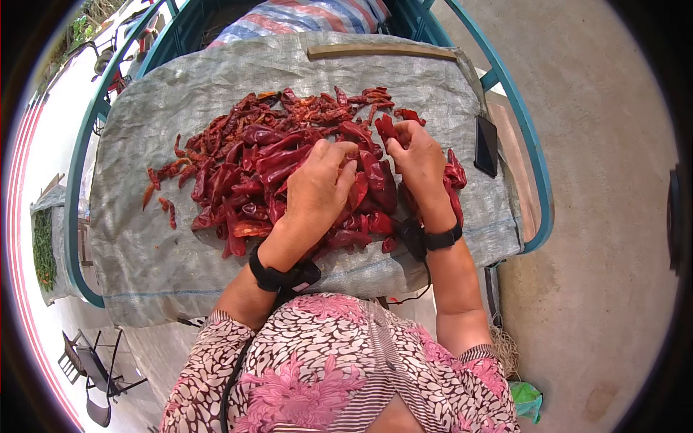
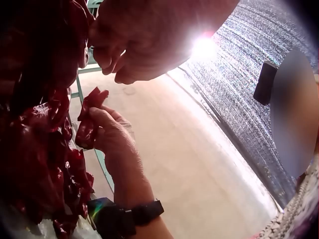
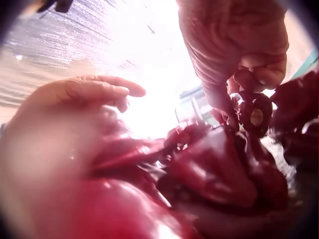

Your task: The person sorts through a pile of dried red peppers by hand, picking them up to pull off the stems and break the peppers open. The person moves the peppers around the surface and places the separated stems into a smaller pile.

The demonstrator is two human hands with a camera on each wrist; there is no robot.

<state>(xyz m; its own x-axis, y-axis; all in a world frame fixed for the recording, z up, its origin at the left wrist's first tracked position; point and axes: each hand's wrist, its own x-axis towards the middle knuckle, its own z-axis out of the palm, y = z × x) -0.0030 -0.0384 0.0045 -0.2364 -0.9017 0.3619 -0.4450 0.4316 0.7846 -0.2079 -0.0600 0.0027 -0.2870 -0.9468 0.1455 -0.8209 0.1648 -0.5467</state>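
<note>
A heap of glossy dark red chili peppers lies on a grey woven sheet. Behind it spread smaller, shrivelled dried chilies. My right hand pinches a red chili pepper between thumb and fingers at the heap's right side. That pepper looks wrinkled in the left wrist view. Over the middle of the heap hovers my left hand, its fingers loosely bent and nothing seen in them. In the right wrist view, the left hand's fingers reach out above the peppers.
A black phone lies on the sheet's right side. Along the back edge rests a wooden strip. Teal metal rails of a cart frame the sheet, with a striped bag behind. Chairs stand at lower left.
</note>
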